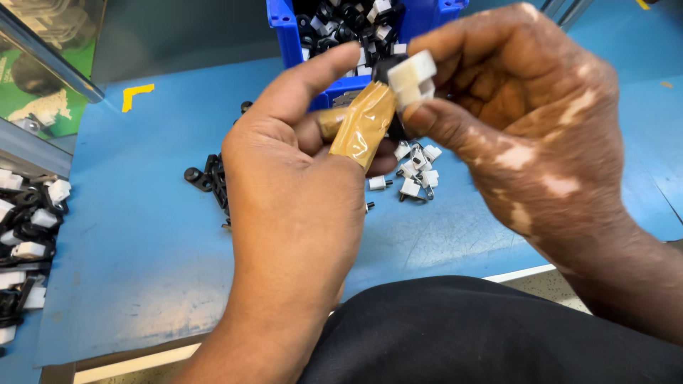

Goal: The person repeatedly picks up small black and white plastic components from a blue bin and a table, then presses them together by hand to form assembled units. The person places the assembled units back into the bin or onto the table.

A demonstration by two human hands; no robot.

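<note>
Head view, looking down at a blue table (pixel 142 235). Left hand (pixel 299 192) raised in the middle, back of hand toward the camera, index finger wrapped in tan tape (pixel 364 126), thumb stretched up. Closed around something at the fingertips, but mostly hidden behind the hand, so hard to say how firm. Right hand (pixel 526 121) just beside it, touching at the fingertips, pinching a small white plastic piece (pixel 413 77) between thumb and forefinger. A black part (pixel 388 67) directly behind the white piece, seemingly joined or being pressed to it; exact fit not visible.

Behind both hands, a blue bin (pixel 288 32) full of the same black and white parts. Below the hands, on the table, a small heap of loose white pieces (pixel 416 174). To the left, a few black parts (pixel 210 178) lying apart. At the far left edge, another pile of assembled black and white parts (pixel 28 235), partly cut off.

Risks, judged from this: white piece held only at the fingertips, high above the table, so easy to slip and fall among the loose pieces or onto the lap. Taped finger probably less sensitive, so possible misalignment or pinching when pressing. Loose pieces near the table front, easy to sweep off with a wrist.
</note>
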